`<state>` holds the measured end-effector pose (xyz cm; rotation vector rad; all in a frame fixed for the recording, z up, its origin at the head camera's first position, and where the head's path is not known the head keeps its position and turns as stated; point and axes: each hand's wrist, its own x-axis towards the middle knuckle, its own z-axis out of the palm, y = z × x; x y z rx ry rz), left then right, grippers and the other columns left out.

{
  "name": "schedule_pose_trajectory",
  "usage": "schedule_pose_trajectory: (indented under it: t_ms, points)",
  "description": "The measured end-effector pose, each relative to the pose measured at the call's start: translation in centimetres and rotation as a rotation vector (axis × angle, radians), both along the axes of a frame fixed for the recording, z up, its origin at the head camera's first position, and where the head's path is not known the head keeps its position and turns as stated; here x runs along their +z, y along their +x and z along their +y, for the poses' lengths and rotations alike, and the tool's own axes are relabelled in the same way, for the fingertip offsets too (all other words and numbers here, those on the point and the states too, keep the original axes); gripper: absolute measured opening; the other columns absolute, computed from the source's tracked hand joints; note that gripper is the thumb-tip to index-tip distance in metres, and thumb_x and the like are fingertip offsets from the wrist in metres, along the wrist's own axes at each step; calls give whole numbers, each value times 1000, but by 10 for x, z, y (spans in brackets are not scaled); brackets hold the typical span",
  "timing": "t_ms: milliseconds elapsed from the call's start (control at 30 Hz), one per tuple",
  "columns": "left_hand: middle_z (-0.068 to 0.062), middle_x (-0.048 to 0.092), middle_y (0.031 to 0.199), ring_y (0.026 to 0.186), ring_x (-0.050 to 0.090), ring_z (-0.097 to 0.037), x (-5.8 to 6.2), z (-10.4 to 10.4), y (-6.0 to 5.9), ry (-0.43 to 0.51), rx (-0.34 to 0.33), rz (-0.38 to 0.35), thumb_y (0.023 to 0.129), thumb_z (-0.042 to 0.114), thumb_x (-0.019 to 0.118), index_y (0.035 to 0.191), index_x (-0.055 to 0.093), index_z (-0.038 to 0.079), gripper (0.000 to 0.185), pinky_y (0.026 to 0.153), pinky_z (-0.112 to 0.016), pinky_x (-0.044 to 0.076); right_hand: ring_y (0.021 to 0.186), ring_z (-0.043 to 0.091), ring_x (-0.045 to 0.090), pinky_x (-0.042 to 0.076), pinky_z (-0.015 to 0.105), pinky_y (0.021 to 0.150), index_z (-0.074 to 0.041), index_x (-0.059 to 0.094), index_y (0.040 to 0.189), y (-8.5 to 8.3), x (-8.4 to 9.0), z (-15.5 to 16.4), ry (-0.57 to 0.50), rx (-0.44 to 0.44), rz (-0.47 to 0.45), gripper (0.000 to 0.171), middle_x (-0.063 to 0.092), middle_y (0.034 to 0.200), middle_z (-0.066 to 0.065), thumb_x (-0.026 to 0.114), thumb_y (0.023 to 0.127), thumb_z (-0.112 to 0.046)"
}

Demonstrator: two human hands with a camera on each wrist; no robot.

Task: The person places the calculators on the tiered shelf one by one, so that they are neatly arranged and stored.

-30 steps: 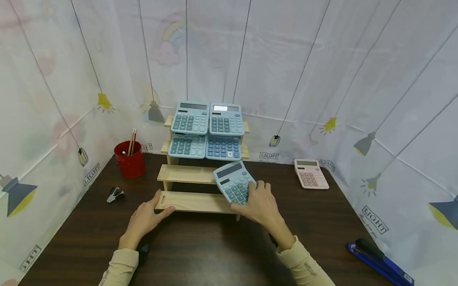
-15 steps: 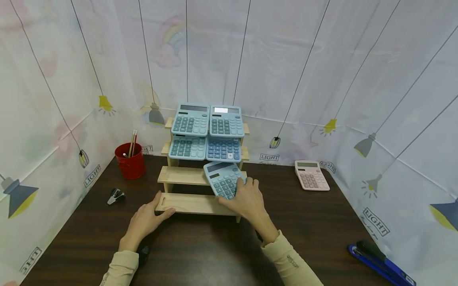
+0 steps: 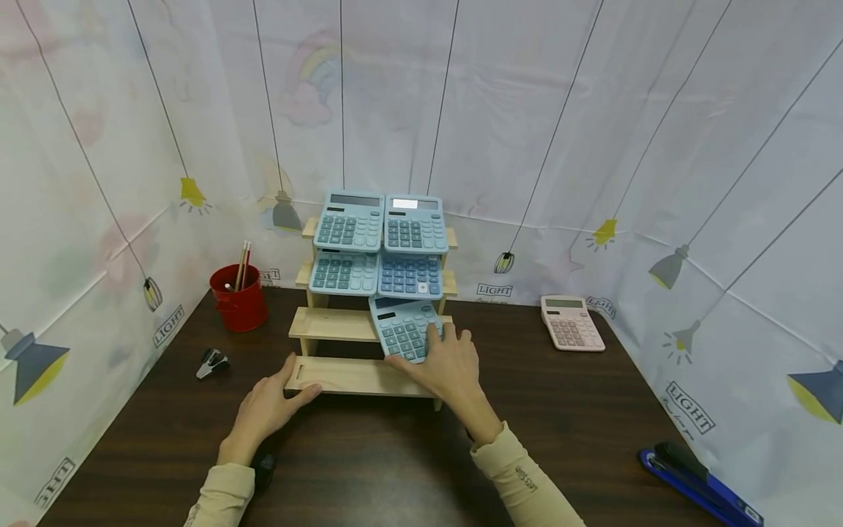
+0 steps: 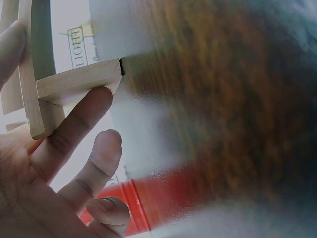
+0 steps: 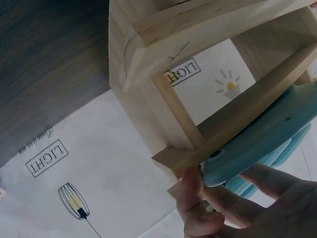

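Blue calculator (image 3: 403, 329) in right hand (image 3: 443, 366) grip, left hand (image 3: 266, 406) touching wooden rack (image 3: 342, 375)

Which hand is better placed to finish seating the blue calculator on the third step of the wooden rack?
Right. The right hand already holds the blue calculator at that step, while the left hand steadies the wooden rack at its bottom left corner.
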<state>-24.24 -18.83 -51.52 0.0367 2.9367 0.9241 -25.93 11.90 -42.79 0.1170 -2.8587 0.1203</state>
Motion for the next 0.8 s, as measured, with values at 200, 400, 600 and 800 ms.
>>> schedule_pose_trajectory:
  t_ms: [200, 400, 600, 800]
  points:
    - [-26, 36, 159, 140, 44, -50, 0, 0, 1, 1, 2, -8, 85, 83, 48, 162, 17, 8, 111, 106, -67, 41, 103, 39, 58, 55, 47, 80, -10, 56, 142, 2, 0, -7, -67, 68, -18, 104, 53, 139, 22, 59, 72, -88]
    - [-26, 37, 159, 139, 44, -50, -1, -1, 1, -3, 3, -13, 85, 83, 48, 162, 18, 9, 111, 105, -67, 41, 107, 40, 61, 57, 52, 82, -14, 56, 143, 5, -4, -16, -165, 175, -11, 91, 50, 141, 26, 67, 78, -76]
    - [-26, 37, 159, 140, 44, -50, -1, 0, 1, -4, 5, -26, 84, 84, 48, 162, 18, 9, 112, 106, -66, 41, 97, 36, 65, 59, 49, 75, -9, 58, 140, 4, -8, -29, -180, 283, 61, 79, 54, 134, 30, 72, 83, -63]
    - [-26, 35, 159, 140, 43, -50, 1, 0, 0, 0, 6, -36, 83, 85, 47, 162, 18, 9, 113, 107, -67, 40, 94, 35, 66, 59, 47, 75, -6, 60, 136, 0, -8, -43, -191, 346, 106, 71, 56, 129, 31, 73, 86, -55]
